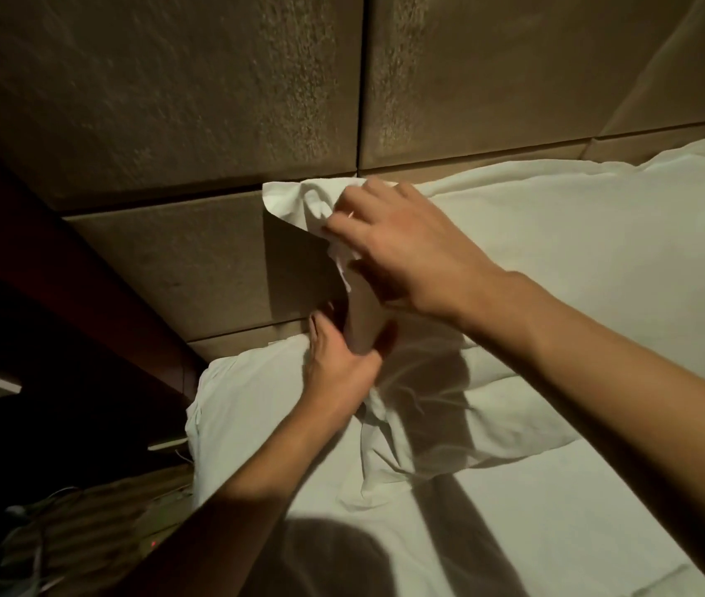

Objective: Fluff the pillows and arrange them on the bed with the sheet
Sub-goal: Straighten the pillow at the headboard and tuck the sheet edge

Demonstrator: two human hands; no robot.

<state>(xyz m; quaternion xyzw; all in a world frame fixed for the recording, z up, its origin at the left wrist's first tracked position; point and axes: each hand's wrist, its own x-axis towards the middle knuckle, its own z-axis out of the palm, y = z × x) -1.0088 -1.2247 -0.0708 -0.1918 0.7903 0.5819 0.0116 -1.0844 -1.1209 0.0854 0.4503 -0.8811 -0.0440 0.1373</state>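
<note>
Sideways, pillow (566, 269) lengthwise along headboard (170, 260), corner raised

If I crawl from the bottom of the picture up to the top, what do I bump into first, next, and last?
Sheet → left hand gripping the pillow → right hand pinching the pillow's top corner → headboard.
</note>
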